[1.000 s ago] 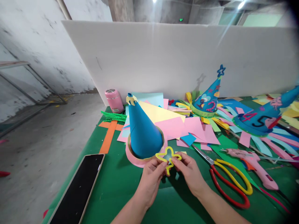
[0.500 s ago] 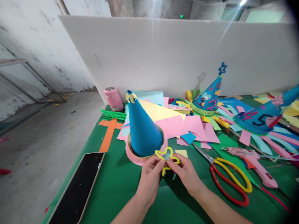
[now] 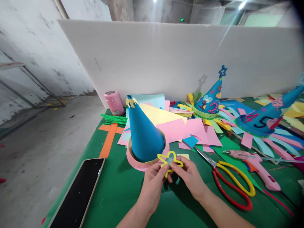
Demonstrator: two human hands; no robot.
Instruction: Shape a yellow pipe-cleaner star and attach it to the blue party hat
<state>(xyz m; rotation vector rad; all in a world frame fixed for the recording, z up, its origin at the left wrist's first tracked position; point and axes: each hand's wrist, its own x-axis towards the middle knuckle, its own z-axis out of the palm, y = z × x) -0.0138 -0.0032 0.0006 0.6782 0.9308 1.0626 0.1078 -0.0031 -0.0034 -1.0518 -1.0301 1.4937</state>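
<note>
**Both hands pinch a yellow star outline in front of a blue cone**

A white foam board (image 3: pixel 166 57) stands upright along the far edge. The green counter (image 3: pixel 114 202) runs from there to the camera. Loose paper sheets (image 3: pixel 187 128), pink, yellow and light blue, are piled mid-counter, with more cut strips fanned out to the right.

A dark-screened tablet (image 3: pixel 76 193) lies flat at the near left corner, well apart from the hands. A plain blue cone hat (image 3: pixel 143 133) stands upright left of centre, with a small yellow crown at its tip. A pink paper ring (image 3: pixel 133 160) lies around its base.

At the far right a blue hat marked "45" (image 3: pixel 263 118) lies tilted on the strips. A smaller decorated hat (image 3: pixel 211 101) stands upright near the board, a blue star on its tip.

Red-and-yellow scissors (image 3: pixel 234 186) lie flat right of the hands, blades pointing toward the paper pile. A pink glue gun (image 3: pixel 255 164) lies just beyond the scissors. An orange paper strip (image 3: pixel 108 141) lies left of the cone. Green pipe cleaners (image 3: pixel 114 118) sit behind it, beside a pink tumbler (image 3: pixel 114 103) at the board.

The left hand (image 3: pixel 152 186) and the right hand (image 3: pixel 190 177) meet at centre, near the counter's front. Each pinches the lower part of the yellow pipe-cleaner star (image 3: pixel 169 160), thumb and fingertips closed on the wire. The star is held upright above the counter, just in front of the cone's base. Cannot tell whether it touches the ring.
</note>
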